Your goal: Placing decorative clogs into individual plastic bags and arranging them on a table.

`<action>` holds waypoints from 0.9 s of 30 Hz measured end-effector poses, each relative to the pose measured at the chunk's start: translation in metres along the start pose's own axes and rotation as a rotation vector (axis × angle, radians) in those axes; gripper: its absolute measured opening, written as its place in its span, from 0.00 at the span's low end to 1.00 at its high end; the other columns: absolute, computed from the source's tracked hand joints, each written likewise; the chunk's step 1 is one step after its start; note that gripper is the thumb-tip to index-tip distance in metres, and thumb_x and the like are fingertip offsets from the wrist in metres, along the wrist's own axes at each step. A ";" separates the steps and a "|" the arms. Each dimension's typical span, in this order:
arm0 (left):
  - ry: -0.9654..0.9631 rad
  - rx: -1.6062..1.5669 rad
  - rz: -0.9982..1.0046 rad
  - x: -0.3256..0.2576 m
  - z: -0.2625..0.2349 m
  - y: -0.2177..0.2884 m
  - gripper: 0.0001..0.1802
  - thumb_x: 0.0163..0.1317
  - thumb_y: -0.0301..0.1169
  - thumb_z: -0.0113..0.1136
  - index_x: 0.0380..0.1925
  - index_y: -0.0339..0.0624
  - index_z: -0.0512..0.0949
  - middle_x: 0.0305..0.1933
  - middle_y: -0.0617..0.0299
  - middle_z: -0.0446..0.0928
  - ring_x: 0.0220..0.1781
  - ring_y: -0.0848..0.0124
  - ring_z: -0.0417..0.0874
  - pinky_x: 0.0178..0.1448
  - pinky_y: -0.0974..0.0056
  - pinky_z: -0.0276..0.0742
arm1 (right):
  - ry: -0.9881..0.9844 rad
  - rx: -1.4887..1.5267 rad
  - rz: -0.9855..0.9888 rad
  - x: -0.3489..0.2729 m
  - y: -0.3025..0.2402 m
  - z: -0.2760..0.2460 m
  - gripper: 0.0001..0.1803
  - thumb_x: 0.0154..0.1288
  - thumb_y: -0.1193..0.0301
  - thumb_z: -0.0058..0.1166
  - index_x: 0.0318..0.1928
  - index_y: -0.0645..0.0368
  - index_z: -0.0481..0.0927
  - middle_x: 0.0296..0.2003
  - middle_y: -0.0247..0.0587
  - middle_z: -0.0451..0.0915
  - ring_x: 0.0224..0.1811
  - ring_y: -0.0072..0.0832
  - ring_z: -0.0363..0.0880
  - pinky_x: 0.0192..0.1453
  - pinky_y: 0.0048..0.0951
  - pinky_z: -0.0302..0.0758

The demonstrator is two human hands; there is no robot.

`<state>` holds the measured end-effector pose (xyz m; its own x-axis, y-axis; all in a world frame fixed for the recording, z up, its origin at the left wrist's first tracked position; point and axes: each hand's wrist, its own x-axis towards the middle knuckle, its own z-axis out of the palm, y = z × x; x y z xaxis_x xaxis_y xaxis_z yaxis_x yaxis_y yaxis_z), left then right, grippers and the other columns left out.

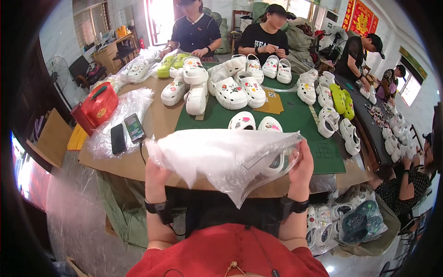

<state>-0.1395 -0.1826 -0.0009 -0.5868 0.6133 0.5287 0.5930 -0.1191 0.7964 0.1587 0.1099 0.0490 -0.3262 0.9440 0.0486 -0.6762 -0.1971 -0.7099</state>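
Now the left hand (158,171) and right hand (302,161) each grip one end of a translucent plastic bag (217,152) above the table edge (272,189), partly hiding two white charm-studded clogs (242,122)

Lettered white on a black shirt (256,44), gold on a red poster (362,19), and illegibly on the plastic bag (221,154).

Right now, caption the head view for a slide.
Left hand and right hand hold a plastic bag near decorated white clogs.
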 end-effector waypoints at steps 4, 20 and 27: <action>0.329 -1.956 -0.657 0.031 -0.005 0.011 0.35 0.74 0.43 0.53 0.72 0.33 0.57 0.73 0.39 0.61 0.75 0.48 0.63 0.72 0.46 0.68 | -0.085 0.177 0.248 -0.003 0.016 -0.005 0.11 0.74 0.69 0.55 0.51 0.60 0.79 0.40 0.31 0.82 0.36 0.16 0.78 0.36 0.17 0.75; -0.507 0.732 -0.217 -0.038 0.076 0.029 0.68 0.39 0.67 0.74 0.77 0.46 0.54 0.80 0.30 0.40 0.80 0.30 0.39 0.77 0.32 0.44 | -0.683 -0.858 0.336 -0.093 0.039 0.025 0.14 0.64 0.68 0.67 0.46 0.61 0.82 0.31 0.34 0.84 0.34 0.19 0.83 0.36 0.24 0.78; -0.663 0.811 -0.119 -0.052 0.081 -0.012 0.67 0.34 0.66 0.75 0.74 0.48 0.60 0.79 0.30 0.41 0.81 0.32 0.35 0.78 0.30 0.31 | -0.217 -1.239 -0.383 -0.061 0.002 0.035 0.12 0.59 0.66 0.70 0.35 0.62 0.82 0.26 0.39 0.81 0.29 0.28 0.79 0.36 0.29 0.74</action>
<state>-0.0716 -0.1496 -0.0613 -0.3916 0.9201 -0.0013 0.8864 0.3776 0.2678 0.1547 0.0424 0.0691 -0.4277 0.8015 0.4180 0.2637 0.5529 -0.7904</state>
